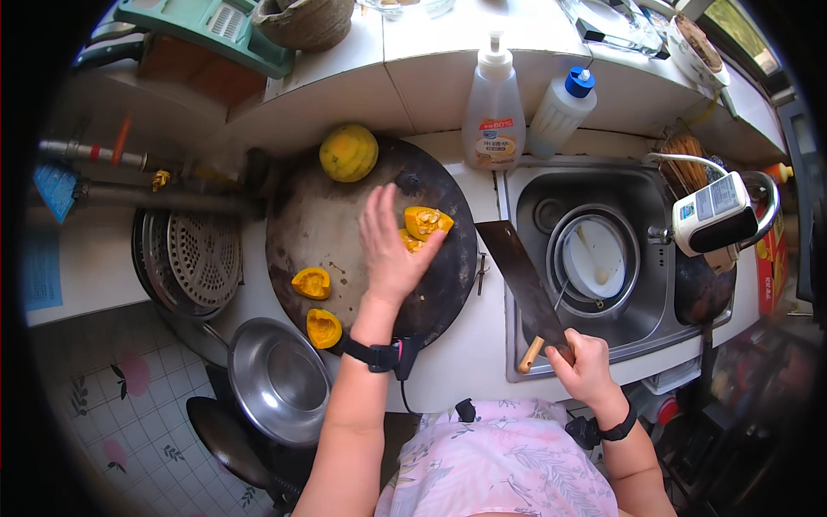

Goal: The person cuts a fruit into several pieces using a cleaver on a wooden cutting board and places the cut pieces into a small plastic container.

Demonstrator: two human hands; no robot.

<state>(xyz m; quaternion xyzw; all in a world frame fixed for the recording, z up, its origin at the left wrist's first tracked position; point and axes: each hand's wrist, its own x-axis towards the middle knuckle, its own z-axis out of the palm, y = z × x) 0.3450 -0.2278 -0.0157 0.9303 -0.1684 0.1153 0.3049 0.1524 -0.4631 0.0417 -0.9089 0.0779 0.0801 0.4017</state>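
Note:
My right hand (586, 366) grips a cleaver (521, 271), its dark blade slanting up and left over the sink's left edge. My left hand (392, 250) is over the round, dark-stained chopping board (332, 220), fingers stretched and thumb apart. Beside that thumb are a seeded orange pumpkin wedge (428, 222) and a second piece (408, 240), partly covered by the hand; whether the hand touches them I cannot tell. Two hollow pumpkin pieces (324, 328) lie at the board's near left. A rounded yellow-green pumpkin (349, 153) sits at the far edge.
Right of the board is a steel sink (633, 303) holding a bowl (594, 258). A short wooden handle (531, 354) is at its front edge. Behind stand a pump bottle (494, 108) and a blue-capped bottle (562, 112). A steel basin (280, 379) is at near left.

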